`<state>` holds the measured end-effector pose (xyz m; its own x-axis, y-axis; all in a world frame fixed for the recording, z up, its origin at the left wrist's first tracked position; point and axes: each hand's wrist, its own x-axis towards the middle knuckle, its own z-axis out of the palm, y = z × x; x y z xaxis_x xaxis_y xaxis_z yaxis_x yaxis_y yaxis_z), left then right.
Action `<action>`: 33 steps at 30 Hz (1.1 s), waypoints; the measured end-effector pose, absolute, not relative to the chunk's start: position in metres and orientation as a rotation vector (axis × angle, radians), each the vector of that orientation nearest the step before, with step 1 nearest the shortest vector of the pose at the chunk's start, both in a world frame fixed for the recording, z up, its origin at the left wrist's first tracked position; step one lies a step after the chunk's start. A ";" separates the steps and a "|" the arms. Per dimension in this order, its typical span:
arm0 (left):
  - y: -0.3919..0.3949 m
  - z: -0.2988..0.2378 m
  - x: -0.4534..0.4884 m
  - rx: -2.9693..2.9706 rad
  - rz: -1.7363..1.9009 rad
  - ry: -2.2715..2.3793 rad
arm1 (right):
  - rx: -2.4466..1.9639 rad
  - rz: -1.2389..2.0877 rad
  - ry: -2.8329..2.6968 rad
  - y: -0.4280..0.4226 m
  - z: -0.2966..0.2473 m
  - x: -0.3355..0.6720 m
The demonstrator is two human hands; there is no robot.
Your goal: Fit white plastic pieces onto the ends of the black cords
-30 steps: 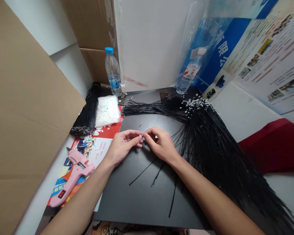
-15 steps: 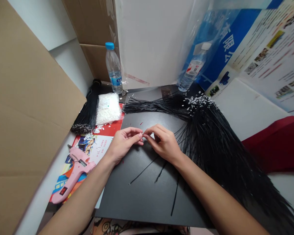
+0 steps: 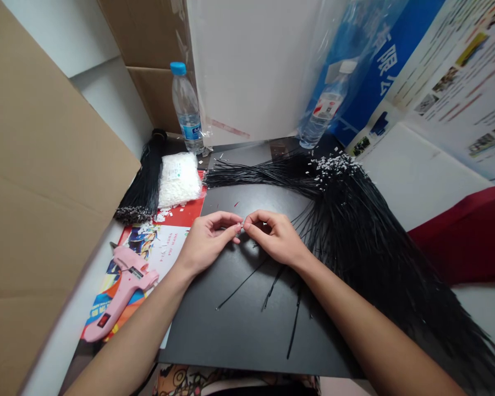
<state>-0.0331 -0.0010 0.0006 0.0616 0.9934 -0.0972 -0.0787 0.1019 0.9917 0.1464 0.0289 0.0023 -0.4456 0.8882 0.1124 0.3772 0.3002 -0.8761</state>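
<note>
My left hand (image 3: pixel 210 239) and my right hand (image 3: pixel 276 234) meet over the dark tabletop, each with thumb and forefinger pinched. A tiny white piece (image 3: pixel 242 224) shows between the fingertips, held at least by my left hand. What the right fingers grip is mostly hidden; a thin dark strand shows just below them. Several loose black cords (image 3: pixel 241 286) stick out from under the right hand and forearm. To the right, a large heap of black cords (image 3: pixel 367 247) has a cluster of small white ends (image 3: pixel 336 169).
Another row of black cords (image 3: pixel 251 173) lies behind my hands. At left are a bag of white pieces (image 3: pixel 179 179), a black cord bundle (image 3: pixel 142 181) and a pink glue gun (image 3: pixel 126 291) on a printed sheet (image 3: pixel 175 242). Two water bottles (image 3: pixel 187 118) (image 3: pixel 325 113) stand at the back.
The fingertips have shifted slightly, and a tiny white piece now shows between them where a dark tip showed before. The whole view has moved a little; the surrounding objects have stayed put.
</note>
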 end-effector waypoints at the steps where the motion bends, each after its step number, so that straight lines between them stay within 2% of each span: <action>1: -0.001 0.001 -0.034 1.102 1.114 1.158 | -1.128 1.126 -1.952 0.029 0.002 0.147; 10: 0.000 0.004 -0.037 1.109 1.059 1.175 | -1.109 1.329 -1.901 0.032 0.002 0.150; 33: -0.002 0.007 -0.035 1.156 1.022 1.178 | -1.094 1.417 -1.938 0.034 0.006 0.155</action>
